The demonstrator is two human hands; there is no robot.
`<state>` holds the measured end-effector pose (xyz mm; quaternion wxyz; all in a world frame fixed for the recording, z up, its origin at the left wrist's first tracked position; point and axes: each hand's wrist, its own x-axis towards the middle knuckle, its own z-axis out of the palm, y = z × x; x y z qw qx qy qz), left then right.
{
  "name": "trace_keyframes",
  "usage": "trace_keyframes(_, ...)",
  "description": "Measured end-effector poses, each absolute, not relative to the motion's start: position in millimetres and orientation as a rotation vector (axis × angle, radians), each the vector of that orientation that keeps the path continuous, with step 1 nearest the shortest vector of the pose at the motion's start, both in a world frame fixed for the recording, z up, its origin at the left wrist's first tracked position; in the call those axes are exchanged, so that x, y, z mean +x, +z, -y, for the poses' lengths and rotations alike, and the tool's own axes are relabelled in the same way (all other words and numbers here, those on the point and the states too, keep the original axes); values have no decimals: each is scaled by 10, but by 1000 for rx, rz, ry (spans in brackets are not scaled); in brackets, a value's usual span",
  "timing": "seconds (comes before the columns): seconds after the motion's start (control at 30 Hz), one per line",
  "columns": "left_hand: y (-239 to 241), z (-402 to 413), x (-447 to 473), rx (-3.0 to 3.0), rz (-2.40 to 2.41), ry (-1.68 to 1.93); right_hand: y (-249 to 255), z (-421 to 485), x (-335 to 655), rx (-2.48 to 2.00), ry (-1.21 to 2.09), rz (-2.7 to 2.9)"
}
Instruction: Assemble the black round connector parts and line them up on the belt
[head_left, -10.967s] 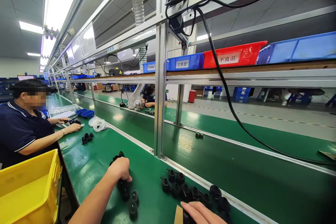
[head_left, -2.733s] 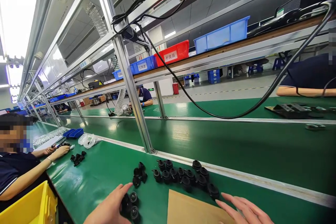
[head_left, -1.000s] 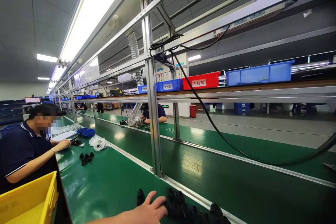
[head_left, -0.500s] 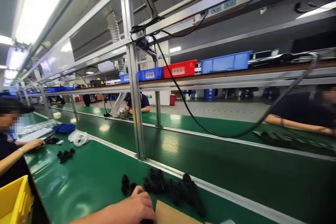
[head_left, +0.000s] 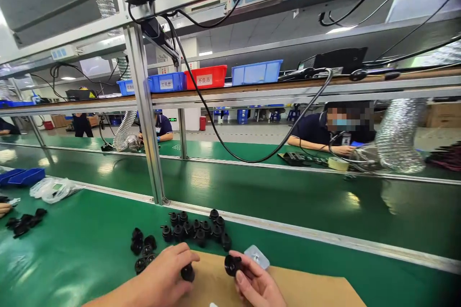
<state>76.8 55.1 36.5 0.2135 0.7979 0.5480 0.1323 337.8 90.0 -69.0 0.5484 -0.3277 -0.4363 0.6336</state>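
Note:
My left hand (head_left: 163, 278) grips a small black round part (head_left: 188, 272) at the near edge of the green bench. A second black part (head_left: 232, 265) is pinched in the fingers of my right hand (head_left: 256, 284). Both hands hover over a brown cardboard sheet (head_left: 309, 290). Just beyond them lies a row of several black parts (head_left: 197, 229), and a smaller cluster (head_left: 142, 248) sits to the left. A small clear plastic piece (head_left: 257, 256) lies at the cardboard's far edge.
An aluminium post (head_left: 146, 115) rises behind the parts, with a black cable (head_left: 216, 129) looping across. A green conveyor belt (head_left: 288, 196) runs past the bench. A co-worker's hand (head_left: 4, 208) and more black parts (head_left: 24, 220) are far left; a clear bag (head_left: 52, 188) lies there.
The view has swung right and down. My right hand has come into view holding a black part, and my left hand now grips one over the cardboard.

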Motion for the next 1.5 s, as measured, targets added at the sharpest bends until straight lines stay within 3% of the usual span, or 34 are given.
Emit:
trace_keyframes(0.37, -359, -843, 1181, 1935, -1365, 737, -761, -1016, 3612, -959, 1281, 1454)
trace_keyframes(0.6, -372, -774, 1152, 1556, -1197, 1006, -717, -934, 3566, -943, 1073, 1528)
trace_keyframes(0.87, -377, -754, 1161, 1574, -943, 1113, -472, -861, 3521, -802, 857, 1722)
trace_keyframes(1.5, -283, -720, 1245, 1407, -898, 1088, -374, -841, 3444, -706, 818, 1811)
